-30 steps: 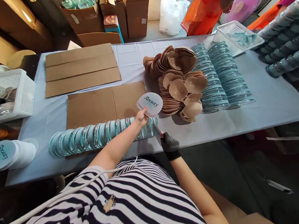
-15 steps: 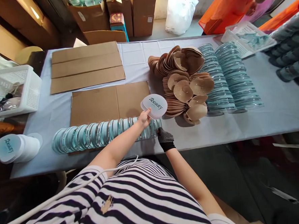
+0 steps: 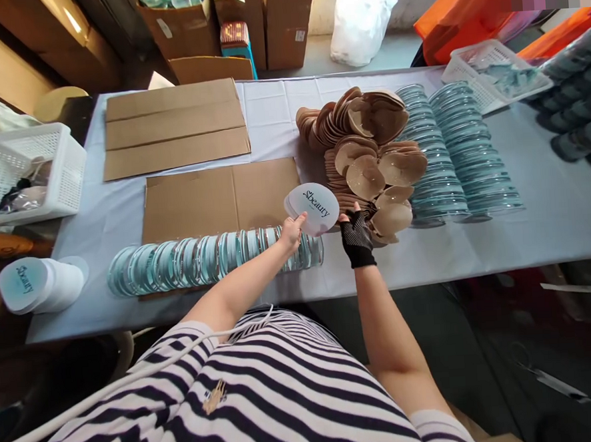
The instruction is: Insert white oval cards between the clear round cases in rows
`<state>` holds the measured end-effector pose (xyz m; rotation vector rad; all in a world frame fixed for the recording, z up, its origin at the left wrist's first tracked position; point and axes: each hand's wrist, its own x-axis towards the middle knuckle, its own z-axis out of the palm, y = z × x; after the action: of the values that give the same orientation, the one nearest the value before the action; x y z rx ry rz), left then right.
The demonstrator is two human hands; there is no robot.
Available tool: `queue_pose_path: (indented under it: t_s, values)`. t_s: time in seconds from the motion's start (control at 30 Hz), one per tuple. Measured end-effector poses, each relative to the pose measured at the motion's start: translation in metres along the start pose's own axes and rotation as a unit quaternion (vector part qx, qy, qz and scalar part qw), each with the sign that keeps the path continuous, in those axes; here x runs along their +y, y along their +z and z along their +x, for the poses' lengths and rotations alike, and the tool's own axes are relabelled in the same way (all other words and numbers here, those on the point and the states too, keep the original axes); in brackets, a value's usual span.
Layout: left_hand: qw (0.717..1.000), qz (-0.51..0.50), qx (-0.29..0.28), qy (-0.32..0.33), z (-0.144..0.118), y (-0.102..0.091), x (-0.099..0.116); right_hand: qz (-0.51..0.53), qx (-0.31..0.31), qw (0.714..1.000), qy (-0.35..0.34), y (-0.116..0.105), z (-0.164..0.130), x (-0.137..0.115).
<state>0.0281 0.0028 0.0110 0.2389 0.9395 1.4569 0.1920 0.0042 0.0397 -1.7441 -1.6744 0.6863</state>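
Long pale-blue clothed table (image 3: 550, 212), row of clear teal round cases (image 3: 212, 258) along its 6 o'clock edge. Left hand (image 3: 293, 232) pinches a stack of round white branded cards (image 3: 313, 208); gloved right hand (image 3: 356, 236), fingers bent, reaches the tan cup pile (image 3: 366, 156) at 2 o'clock. A bump could topple that loose pile, I reckon.

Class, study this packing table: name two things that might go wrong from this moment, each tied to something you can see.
1. The left hand pinches a thin stack of printed cards by its edge only; cards might slip out and scatter.
2. The gloved right hand reaches the leaning pile of tan cups; a nudge might topple it.
3. The row of clear round cases stands on edge near the table's front; a bump might roll some off.
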Motion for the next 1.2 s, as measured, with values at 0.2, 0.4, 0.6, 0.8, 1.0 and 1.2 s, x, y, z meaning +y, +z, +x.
queue_pose_path:
  t_s: [0.2,0.4,0.6,0.8,1.0,1.2]
  values:
    - [0.998,0.040,0.034,0.024,-0.014,-0.011,-0.005,-0.116,0.009,0.987,-0.111,0.024,-0.020,-0.041]
    - [0.999,0.036,0.016,0.015,-0.008,-0.026,0.012,-0.110,0.059,0.991,0.055,0.014,-0.077,-0.012]
    - [0.992,-0.071,0.100,-0.043,0.012,-0.044,0.039,-0.281,-0.203,0.938,0.028,0.006,-0.162,0.006]
    - [0.993,-0.073,0.083,-0.044,0.007,-0.050,0.039,-0.320,-0.281,0.903,0.059,0.053,-0.118,-0.035]
    - [0.993,-0.078,0.075,-0.050,0.005,-0.048,0.040,-0.290,-0.255,0.922,0.038,0.061,-0.111,-0.031]
    - [0.995,-0.069,0.061,-0.047,0.005,-0.048,0.040,-0.170,-0.248,0.953,0.040,0.089,-0.108,-0.019]
